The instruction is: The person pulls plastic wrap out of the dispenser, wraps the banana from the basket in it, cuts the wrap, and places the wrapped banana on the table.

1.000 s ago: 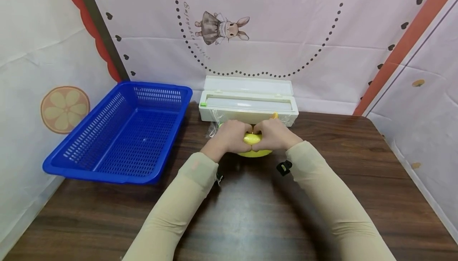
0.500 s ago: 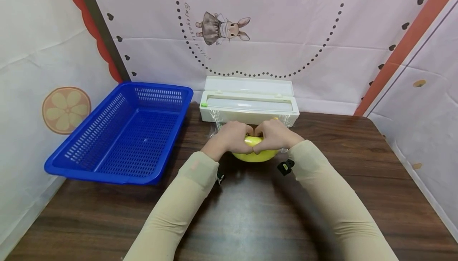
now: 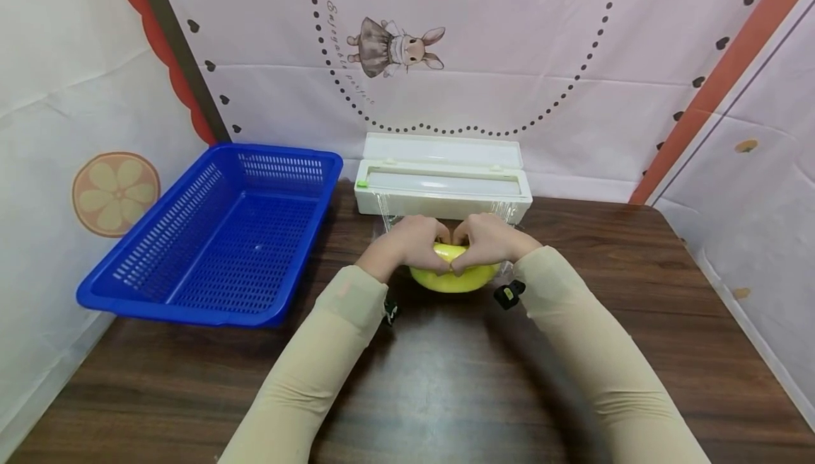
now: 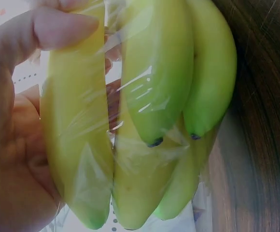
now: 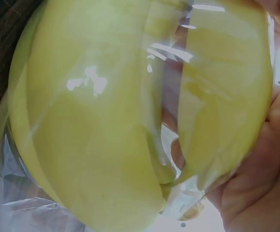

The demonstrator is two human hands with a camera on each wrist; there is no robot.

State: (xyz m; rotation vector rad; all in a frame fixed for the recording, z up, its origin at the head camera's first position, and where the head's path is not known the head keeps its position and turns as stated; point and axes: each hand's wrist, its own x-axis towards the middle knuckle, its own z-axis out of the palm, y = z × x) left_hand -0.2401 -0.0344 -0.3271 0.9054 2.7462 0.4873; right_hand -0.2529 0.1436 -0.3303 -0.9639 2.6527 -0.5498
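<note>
A bunch of yellow bananas with greenish tips hangs between my two hands, just in front of the white cling film box. Clear cling film lies tight and shiny over the fruit. My left hand grips the bunch from the left, its thumb pressing on one banana through the film. My right hand grips the other end, mostly behind the bananas in the right wrist view. In the head view the thumbs meet over the fruit. Film strands run from the box to the bunch.
A blue slotted basket stands on the left of the dark wooden table. The box's lid is raised against the printed cloth behind. A green slider sits at the box's left end.
The bananas have turned and come slightly toward me, so more yellow shows below my hands and the upper tip is hidden. Film strands from the box now look straighter. The hands hardly moved.
</note>
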